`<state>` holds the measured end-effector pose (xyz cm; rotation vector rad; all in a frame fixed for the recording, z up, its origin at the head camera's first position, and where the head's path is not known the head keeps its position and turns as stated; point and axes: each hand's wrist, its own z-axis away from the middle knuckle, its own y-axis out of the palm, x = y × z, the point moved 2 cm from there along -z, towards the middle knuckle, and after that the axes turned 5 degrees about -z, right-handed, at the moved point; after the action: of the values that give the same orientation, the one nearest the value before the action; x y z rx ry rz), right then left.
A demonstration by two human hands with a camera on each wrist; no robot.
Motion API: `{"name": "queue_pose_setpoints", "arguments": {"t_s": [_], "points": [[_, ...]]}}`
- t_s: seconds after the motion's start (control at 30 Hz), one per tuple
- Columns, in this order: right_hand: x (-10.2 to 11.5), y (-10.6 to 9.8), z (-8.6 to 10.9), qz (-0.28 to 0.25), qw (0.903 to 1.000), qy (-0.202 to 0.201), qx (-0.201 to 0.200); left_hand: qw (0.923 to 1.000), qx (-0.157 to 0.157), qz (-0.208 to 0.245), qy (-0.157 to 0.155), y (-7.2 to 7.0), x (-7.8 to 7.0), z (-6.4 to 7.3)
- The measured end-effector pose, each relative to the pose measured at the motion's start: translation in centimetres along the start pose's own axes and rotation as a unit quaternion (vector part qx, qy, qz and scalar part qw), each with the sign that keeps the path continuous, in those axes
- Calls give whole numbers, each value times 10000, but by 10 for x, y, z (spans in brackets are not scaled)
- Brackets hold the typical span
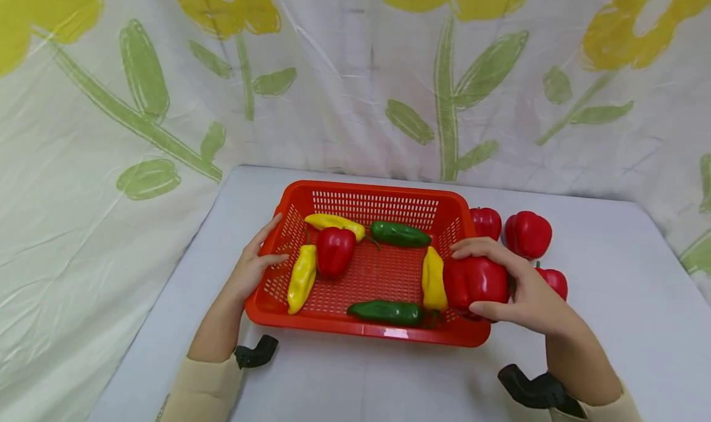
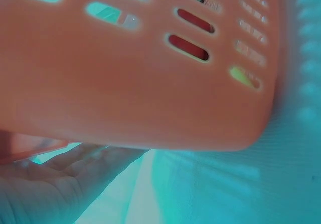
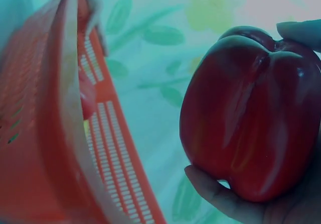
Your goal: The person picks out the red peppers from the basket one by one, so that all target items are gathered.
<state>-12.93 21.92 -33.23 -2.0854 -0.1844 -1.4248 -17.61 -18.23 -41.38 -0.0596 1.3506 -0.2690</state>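
A red plastic basket with slotted sides rests on the table. At its left rim my left hand holds on, with the thumb reaching over the edge. My right hand grips a red bell pepper between thumb and fingers, above the basket's right side; the right wrist view shows this bell pepper raised beside the rim. Inside lie another red bell pepper, several yellow peppers and two long green peppers. The left wrist view has the basket's outer wall up close.
Right of the basket, more red bell peppers lie on the white table, one partly behind my right hand. A flower-patterned white sheet hangs behind the table.
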Motion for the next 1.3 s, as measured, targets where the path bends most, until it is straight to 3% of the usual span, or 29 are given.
{"name": "queue_pose_setpoints", "arguments": {"t_s": [0.33, 0.83, 1.3], "points": [[-7, -3, 24, -563, 9977, -91, -361, 10000, 14, -20, 49, 0, 1, 0], [-21, -2, 54, -1526, 9698, -1763, -718, 10000, 9, -8, 47, 0, -1, 2], [-40, -4, 86, -1642, 9666, -1618, -1124, 10000, -9, -3, 0, 1, -1, 1]]}}
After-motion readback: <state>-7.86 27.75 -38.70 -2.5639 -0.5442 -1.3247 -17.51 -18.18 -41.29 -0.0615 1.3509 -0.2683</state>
